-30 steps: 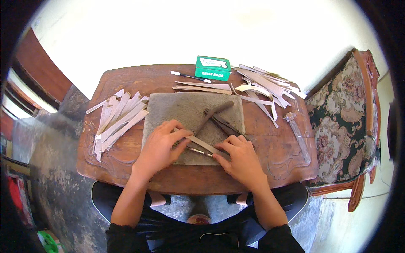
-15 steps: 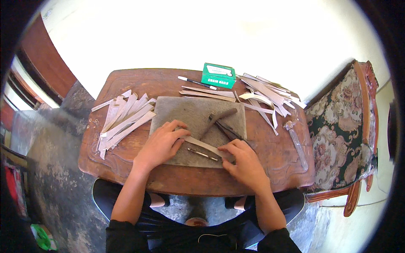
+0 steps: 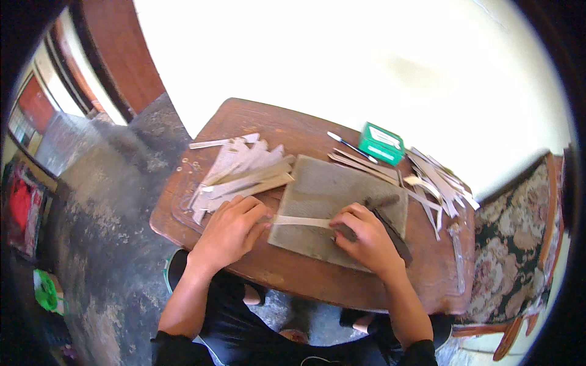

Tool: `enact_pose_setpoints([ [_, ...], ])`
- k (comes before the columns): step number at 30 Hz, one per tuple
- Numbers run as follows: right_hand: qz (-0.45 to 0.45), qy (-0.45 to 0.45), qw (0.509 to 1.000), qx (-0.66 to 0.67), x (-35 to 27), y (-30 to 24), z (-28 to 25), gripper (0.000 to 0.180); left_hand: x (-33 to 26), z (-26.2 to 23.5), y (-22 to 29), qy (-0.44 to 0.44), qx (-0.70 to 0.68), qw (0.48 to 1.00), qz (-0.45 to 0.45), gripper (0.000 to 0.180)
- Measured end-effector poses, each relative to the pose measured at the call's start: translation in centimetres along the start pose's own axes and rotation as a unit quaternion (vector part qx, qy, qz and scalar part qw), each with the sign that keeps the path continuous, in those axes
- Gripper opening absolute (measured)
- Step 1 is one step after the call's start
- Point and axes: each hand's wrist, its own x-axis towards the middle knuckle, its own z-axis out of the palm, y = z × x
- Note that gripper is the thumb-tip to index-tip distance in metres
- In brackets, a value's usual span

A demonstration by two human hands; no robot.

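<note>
A pale, thin flat strip (image 3: 303,221) is stretched level across the grey mat (image 3: 332,183) between my two hands. My left hand (image 3: 232,230) pinches its left end at the mat's left edge, over the wooden table. The fingers of my right hand (image 3: 368,239) are closed on its right end above the mat. Just beyond my right hand lies a dark tool (image 3: 386,200), partly hidden by that hand; its exact kind is unclear. Nearest to my left hand is a fanned pile of similar strips (image 3: 244,165).
More strips (image 3: 434,174) lie at the table's (image 3: 287,122) far right, near a green box (image 3: 381,144) and a pen (image 3: 351,146). A narrow clear-looking rod (image 3: 458,259) rests by the right edge. A floral chair (image 3: 513,238) stands to the right, with a white wall behind.
My view has turned, shifting the table rightward and tilting it. My hands moved left across the mat with the strip, now held nearly level. A small metal rod formerly visible is no longer distinguishable.
</note>
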Motion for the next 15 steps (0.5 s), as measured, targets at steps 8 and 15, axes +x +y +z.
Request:
enact_pose_setpoints([
  [8,-0.123,-0.017,0.991,-0.046,10.9,0.4,4.2,0.021,-1.2,-2.1,-5.3,0.136,0.031,0.987,-0.082,0.015],
  [15,-0.157,-0.014,0.984,-0.081,14.6,0.2,7.2,0.018,-2.5,-2.1,-7.3,0.134,0.029,0.976,-0.166,0.017],
])
